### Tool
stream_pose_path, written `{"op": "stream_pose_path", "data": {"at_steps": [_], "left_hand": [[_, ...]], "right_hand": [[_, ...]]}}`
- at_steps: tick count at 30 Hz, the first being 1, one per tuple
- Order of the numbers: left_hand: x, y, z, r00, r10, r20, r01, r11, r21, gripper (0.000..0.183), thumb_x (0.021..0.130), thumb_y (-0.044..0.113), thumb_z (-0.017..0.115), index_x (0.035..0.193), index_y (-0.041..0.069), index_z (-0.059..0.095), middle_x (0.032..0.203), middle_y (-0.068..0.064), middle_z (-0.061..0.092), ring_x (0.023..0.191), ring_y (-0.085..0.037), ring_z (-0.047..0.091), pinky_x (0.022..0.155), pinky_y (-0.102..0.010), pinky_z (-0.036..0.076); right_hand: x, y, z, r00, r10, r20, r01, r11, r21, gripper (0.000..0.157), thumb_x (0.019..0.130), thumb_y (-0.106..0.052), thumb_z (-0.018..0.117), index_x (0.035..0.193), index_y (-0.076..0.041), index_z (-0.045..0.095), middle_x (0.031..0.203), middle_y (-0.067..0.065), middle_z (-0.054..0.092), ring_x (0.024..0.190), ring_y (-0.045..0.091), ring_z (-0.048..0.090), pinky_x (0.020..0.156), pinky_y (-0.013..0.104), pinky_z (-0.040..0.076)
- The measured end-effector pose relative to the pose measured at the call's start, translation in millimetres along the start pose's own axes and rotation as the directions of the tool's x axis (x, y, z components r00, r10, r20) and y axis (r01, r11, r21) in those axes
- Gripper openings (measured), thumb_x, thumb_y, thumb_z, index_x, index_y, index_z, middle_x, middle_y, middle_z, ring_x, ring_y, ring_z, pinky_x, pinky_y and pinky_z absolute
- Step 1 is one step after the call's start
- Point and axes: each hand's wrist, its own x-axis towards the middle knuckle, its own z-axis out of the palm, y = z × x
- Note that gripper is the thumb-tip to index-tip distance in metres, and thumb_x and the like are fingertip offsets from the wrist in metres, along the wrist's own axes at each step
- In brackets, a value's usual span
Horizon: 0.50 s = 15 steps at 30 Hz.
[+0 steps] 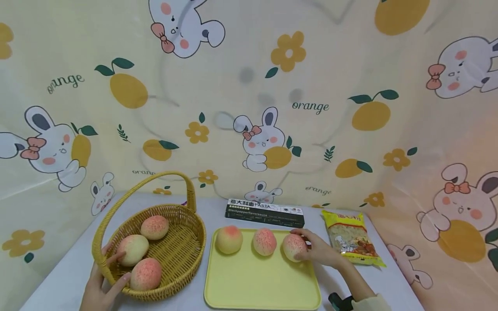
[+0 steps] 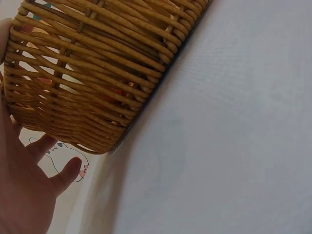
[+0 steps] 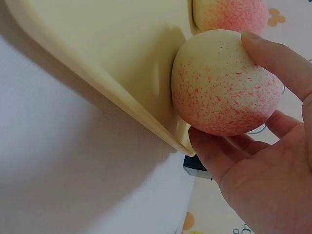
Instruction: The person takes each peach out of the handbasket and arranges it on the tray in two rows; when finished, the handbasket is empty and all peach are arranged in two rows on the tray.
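R hand [image 1: 320,250] has the speckled peach [image 1: 293,248] in its grasp: thumb one side, fingers curled round the other, palm facing L. So the fruit lies just L of the palm, directly btwn thumb & fingertips, zero gap. Roughly round, no long axis worth noting. Pos.: far R corner of the yellow tray [image 1: 262,285], R end of a row of 3. Next along is the pink peach [image 1: 265,242], close by but apart, then the pink-topped peach [image 1: 228,240] at the far L corner. Can't tell if the held one bears its wt. on the tray or is slightly up.

L hand [image 1: 99,285] is well apart from that peach, w/ the whole tray btwn; R is def. the nearer. L sits at the near-L side of the wicker basket [image 1: 179,242], thumb & some fingers over the rim, either side of the handle base [image 1: 100,259], others outside the wall. Can't tell if it pinches the wicker or only rests there. Basket stands L of the tray, handle arching up, w/ 3 more peaches [image 1: 145,275] inside, all toward its L half, tips of L hand right beside 2 of them.
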Motion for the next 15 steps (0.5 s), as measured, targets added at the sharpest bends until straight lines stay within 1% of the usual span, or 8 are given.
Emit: {"op": "stream_pose_path", "data": {"at_steps": [2,3,5,7,10,12,13,15], "left_hand": [[0.3,-0.1,-0.2,1.000,-0.005,0.009,0.005,1.000,-0.011,0.054,0.097,0.011,0.065,0.144,-0.004,0.042,0.165,0.005,0.007,0.151,-0.015,-0.002,0.119,-0.037,0.000],[0.3,-0.2,-0.1,1.000,-0.009,0.009,0.009,1.000,-0.015,0.055,0.097,0.011,0.065,0.144,-0.004,0.042,0.165,0.005,0.006,0.151,-0.017,-0.003,0.119,-0.040,0.000],[1.0,-0.5,-0.1,1.000,-0.008,0.006,0.008,1.000,0.002,0.054,0.097,0.011,0.066,0.144,-0.004,0.042,0.165,0.003,0.007,0.151,-0.015,-0.002,0.116,-0.027,0.001],[1.1,-1.0,-0.3,1.000,-0.003,0.000,0.003,1.000,0.017,0.055,0.096,0.010,0.066,0.144,-0.004,0.042,0.165,0.002,0.009,0.150,-0.009,0.000,0.112,-0.017,0.003],[0.3,-1.8,-0.5,1.000,0.008,-0.005,-0.008,0.999,0.031,0.055,0.096,0.009,0.066,0.143,-0.004,0.042,0.164,0.002,0.012,0.147,-0.001,0.002,0.106,-0.011,0.005],[0.0,-1.9,-0.5,1.000,0.016,-0.007,-0.015,0.999,0.036,0.055,0.096,0.009,0.067,0.144,-0.004,0.042,0.164,0.004,0.013,0.145,0.004,0.003,0.105,-0.008,0.007],[0.2,-1.9,-0.4,1.000,0.021,-0.011,-0.020,0.999,0.039,0.056,0.096,0.009,0.067,0.144,-0.003,0.041,0.163,0.005,0.016,0.143,0.007,0.004,0.103,-0.006,0.007],[0.2,-1.6,-0.4,0.999,0.026,-0.019,-0.025,0.999,0.045,0.064,0.095,0.009,0.068,0.150,0.002,0.035,0.157,0.011,0.027,0.139,0.011,0.009,0.100,-0.002,0.010]], "right_hand": [[0.0,-0.6,0.7,1.000,0.000,0.003,0.000,1.000,0.011,0.074,0.082,-0.017,0.081,0.143,0.003,0.044,0.137,0.022,0.050,0.124,0.041,0.047,0.098,0.053,0.044],[0.0,-1.1,0.9,1.000,-0.003,0.003,0.003,1.000,0.012,0.074,0.082,-0.016,0.081,0.143,0.003,0.044,0.137,0.022,0.050,0.124,0.041,0.047,0.098,0.053,0.044],[-0.5,-1.7,1.5,1.000,-0.014,0.000,0.014,1.000,0.010,0.073,0.083,-0.016,0.081,0.143,0.003,0.044,0.136,0.023,0.050,0.123,0.042,0.048,0.096,0.051,0.045],[-0.6,-2.4,1.8,1.000,-0.028,0.000,0.028,1.000,0.002,0.073,0.083,-0.016,0.081,0.143,0.004,0.044,0.135,0.022,0.051,0.123,0.041,0.049,0.095,0.049,0.045],[-0.6,-3.4,2.1,0.999,-0.042,0.004,0.042,0.999,0.004,0.073,0.083,-0.015,0.080,0.142,0.005,0.044,0.134,0.022,0.052,0.122,0.040,0.049,0.093,0.047,0.045],[-0.6,-3.6,2.1,0.999,-0.049,0.003,0.049,0.999,0.001,0.073,0.083,-0.016,0.080,0.142,0.006,0.044,0.134,0.022,0.052,0.122,0.040,0.050,0.094,0.047,0.045],[-0.5,-3.6,2.0,0.999,-0.054,-0.002,0.054,0.999,0.000,0.072,0.083,-0.016,0.080,0.142,0.007,0.045,0.134,0.023,0.051,0.122,0.040,0.050,0.095,0.048,0.045],[-0.7,-3.8,1.6,0.998,-0.066,-0.015,0.066,0.998,-0.005,0.072,0.083,-0.016,0.080,0.141,0.008,0.045,0.135,0.025,0.051,0.123,0.042,0.049,0.098,0.053,0.044]]}}
